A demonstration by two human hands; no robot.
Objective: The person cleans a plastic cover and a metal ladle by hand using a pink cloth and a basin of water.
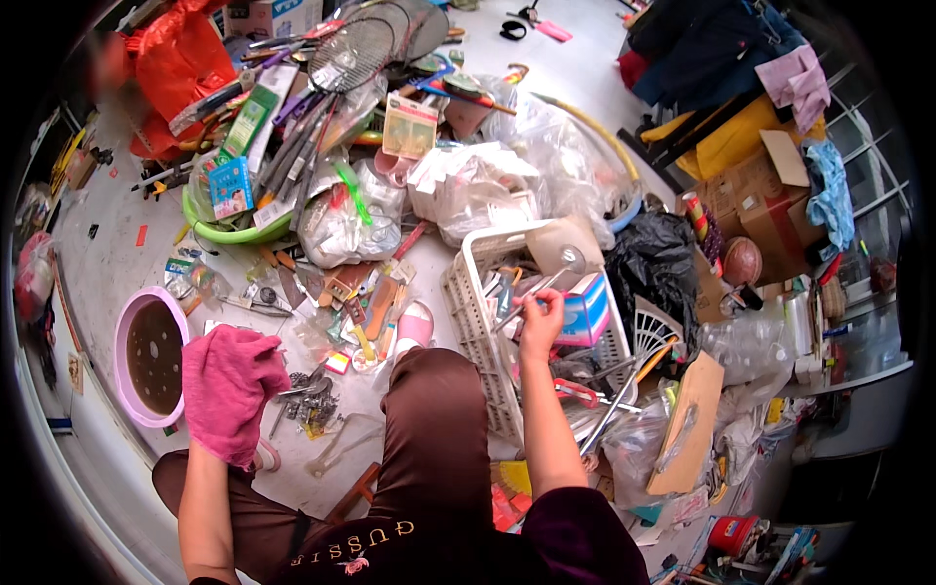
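A crumpled pink cloth (230,391) covers my left hand, hiding its fingers. This hand grips the cloth from inside, just right of a purple-rimmed basin (121,351) of murky brown water. Over a white plastic basket (468,281) on the right, my right hand (541,318) pinches the thin shaft of a metal ladle (570,257). The ladle's round end points up and away from me. Beneath it in the basket are a blue-and-white box (585,311), a translucent plastic container (559,245) and red-handled tool (576,393).
A green basin (241,234) overflows with rackets (358,55) and packaged goods ahead. Filled plastic bags (475,190) stand beyond the basket. Small metal pieces (311,402) and wooden brushes (382,296) litter the floor near my feet. A wooden board (687,424) leans at right.
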